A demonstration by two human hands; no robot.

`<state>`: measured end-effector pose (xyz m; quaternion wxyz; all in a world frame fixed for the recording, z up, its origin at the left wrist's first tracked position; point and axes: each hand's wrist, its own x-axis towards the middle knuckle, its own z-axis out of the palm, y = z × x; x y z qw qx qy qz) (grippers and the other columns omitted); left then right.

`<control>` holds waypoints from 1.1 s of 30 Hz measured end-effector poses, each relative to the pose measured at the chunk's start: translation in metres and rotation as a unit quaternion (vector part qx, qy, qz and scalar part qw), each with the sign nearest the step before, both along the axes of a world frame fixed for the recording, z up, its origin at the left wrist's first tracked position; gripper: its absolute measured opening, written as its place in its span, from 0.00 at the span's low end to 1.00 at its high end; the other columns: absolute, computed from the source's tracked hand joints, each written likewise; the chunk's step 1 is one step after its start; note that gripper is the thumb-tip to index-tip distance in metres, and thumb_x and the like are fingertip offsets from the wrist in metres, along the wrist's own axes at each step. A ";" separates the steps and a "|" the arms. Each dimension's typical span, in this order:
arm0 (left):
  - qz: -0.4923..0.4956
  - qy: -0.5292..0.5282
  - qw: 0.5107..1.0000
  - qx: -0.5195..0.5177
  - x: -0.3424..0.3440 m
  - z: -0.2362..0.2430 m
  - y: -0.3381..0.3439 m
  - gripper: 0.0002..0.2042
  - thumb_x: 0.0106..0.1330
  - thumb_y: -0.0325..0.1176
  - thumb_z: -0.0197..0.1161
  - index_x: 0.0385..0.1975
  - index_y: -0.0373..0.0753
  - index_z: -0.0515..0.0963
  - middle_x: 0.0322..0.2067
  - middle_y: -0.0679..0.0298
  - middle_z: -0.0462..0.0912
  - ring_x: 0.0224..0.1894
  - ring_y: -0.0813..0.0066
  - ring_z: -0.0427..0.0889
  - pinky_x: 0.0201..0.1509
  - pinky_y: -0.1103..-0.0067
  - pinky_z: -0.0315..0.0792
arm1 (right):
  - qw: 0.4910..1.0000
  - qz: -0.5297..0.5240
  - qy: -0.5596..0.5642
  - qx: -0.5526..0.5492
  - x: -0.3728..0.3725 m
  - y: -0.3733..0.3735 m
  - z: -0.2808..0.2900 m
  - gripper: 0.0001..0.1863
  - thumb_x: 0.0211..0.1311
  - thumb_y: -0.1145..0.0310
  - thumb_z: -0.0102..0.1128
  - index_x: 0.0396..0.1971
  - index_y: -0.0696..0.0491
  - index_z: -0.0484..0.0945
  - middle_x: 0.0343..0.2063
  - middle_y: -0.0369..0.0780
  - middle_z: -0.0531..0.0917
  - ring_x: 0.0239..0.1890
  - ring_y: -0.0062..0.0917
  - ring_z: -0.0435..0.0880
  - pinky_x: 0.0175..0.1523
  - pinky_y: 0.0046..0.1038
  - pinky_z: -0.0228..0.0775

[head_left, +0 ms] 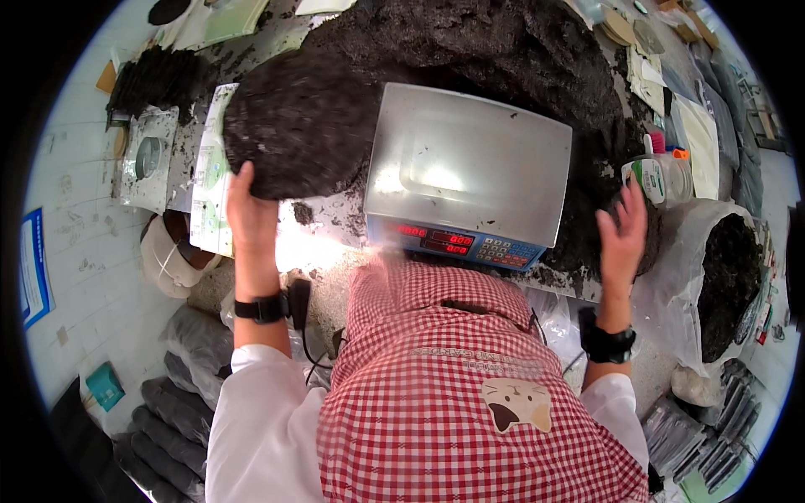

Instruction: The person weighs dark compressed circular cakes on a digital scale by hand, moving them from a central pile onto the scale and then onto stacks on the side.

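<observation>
My left hand [251, 220] grips the near edge of a large round, flat, dark cake of dried, seaweed-like material [302, 126]. The cake is slightly blurred and lies left of the digital scale [465, 163]; the fingers beneath it are hidden. A few dark crumbs dot the scale's metal pan, and red digits glow on its front panel. To the right of the scale, my right hand [622, 233] is raised with its fingers apart, holding nothing. A big heap of loose dark material [470, 38] rises behind the scale.
A stack of dark sheets [159, 82] lies at far left, near a tape roll [148, 157]. On the right stand a clear plastic jar [673, 178] and an open plastic bag [683, 281] of dark material. Wrapped dark packs [172, 415] fill the lower left.
</observation>
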<state>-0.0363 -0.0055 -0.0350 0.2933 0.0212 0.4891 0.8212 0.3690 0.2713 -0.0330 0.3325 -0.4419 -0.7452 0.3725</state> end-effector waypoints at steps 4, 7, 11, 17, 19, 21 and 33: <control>-0.149 -0.066 0.987 0.015 0.064 -0.007 0.039 0.18 0.64 0.29 0.57 0.53 0.33 0.68 0.49 0.59 0.75 0.50 0.69 0.75 0.56 0.72 0.69 | 0.989 0.101 0.056 0.087 -0.084 -0.022 0.032 0.33 0.48 0.72 0.64 0.58 0.55 0.66 0.62 0.43 0.64 0.64 0.33 0.63 0.65 0.33 0.56; -0.124 0.030 0.987 -0.095 0.089 -0.042 0.070 0.21 0.66 0.33 0.57 0.56 0.31 0.65 0.51 0.58 0.73 0.53 0.70 0.72 0.57 0.77 0.67 | 0.983 0.126 -0.009 0.134 -0.088 -0.026 0.046 0.33 0.48 0.71 0.64 0.58 0.55 0.66 0.62 0.44 0.64 0.64 0.36 0.62 0.65 0.33 0.54; -0.005 0.336 0.880 -0.335 0.028 -0.094 0.058 0.30 0.61 0.38 0.63 0.60 0.33 0.61 0.59 0.48 0.64 0.62 0.59 0.64 0.64 0.70 0.60 | 0.979 0.111 -0.075 0.156 -0.054 -0.026 0.053 0.34 0.48 0.71 0.65 0.58 0.54 0.66 0.62 0.45 0.64 0.64 0.37 0.62 0.66 0.33 0.52; -0.336 0.481 0.453 -0.671 -0.007 -0.202 0.007 0.41 0.52 0.45 0.70 0.65 0.44 0.56 0.65 0.53 0.56 0.67 0.54 0.55 0.64 0.64 0.61 | 0.958 0.095 -0.116 0.245 -0.025 -0.035 0.099 0.38 0.45 0.68 0.70 0.60 0.56 0.64 0.63 0.46 0.62 0.65 0.38 0.62 0.67 0.34 0.52; -0.327 0.501 0.441 -0.669 -0.012 -0.218 0.003 0.41 0.51 0.45 0.70 0.65 0.46 0.57 0.65 0.54 0.57 0.66 0.54 0.56 0.61 0.64 0.65 | 0.936 0.104 -0.136 0.307 -0.024 -0.043 0.122 0.39 0.45 0.67 0.71 0.60 0.56 0.64 0.64 0.47 0.61 0.65 0.38 0.62 0.66 0.35 0.53; -0.324 0.525 0.436 -0.655 -0.017 -0.220 -0.001 0.39 0.51 0.40 0.69 0.64 0.46 0.58 0.65 0.55 0.58 0.65 0.54 0.59 0.56 0.64 0.71 | 0.941 0.092 -0.123 0.302 -0.023 -0.054 0.125 0.40 0.45 0.65 0.71 0.60 0.57 0.63 0.64 0.48 0.61 0.65 0.39 0.62 0.66 0.36 0.53; -0.167 0.573 0.556 -0.578 -0.039 -0.158 0.000 0.18 0.62 0.35 0.55 0.51 0.37 0.71 0.44 0.52 0.78 0.45 0.52 0.77 0.49 0.66 0.72 | 0.911 0.258 -0.276 0.167 -0.015 -0.081 -0.021 0.33 0.40 0.73 0.69 0.53 0.52 0.71 0.52 0.41 0.74 0.59 0.34 0.69 0.63 0.36 0.61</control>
